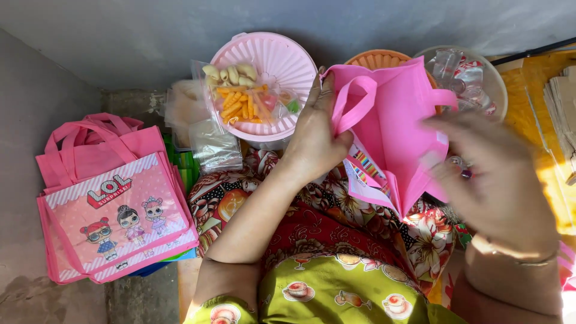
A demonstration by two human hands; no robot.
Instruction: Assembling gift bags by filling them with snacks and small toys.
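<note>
My left hand (315,138) grips the near edge and one handle of an open pink fabric tote bag (399,114) held over my lap. My right hand (492,174) is blurred at the bag's right side, fingers on its edge. Whether anything lies inside the bag is hidden. A clear packet of yellow and orange snacks (243,96) rests on a pink plastic bowl (282,57) just beyond my left hand.
A stack of pink printed tote bags (114,210) lies on the floor at left. Small clear packets (213,147) sit beside the pink bowl. An orange bowl (375,59) and a clear bowl of wrapped sweets (474,78) stand behind the bag. Brown paper stacks (561,108) are at right.
</note>
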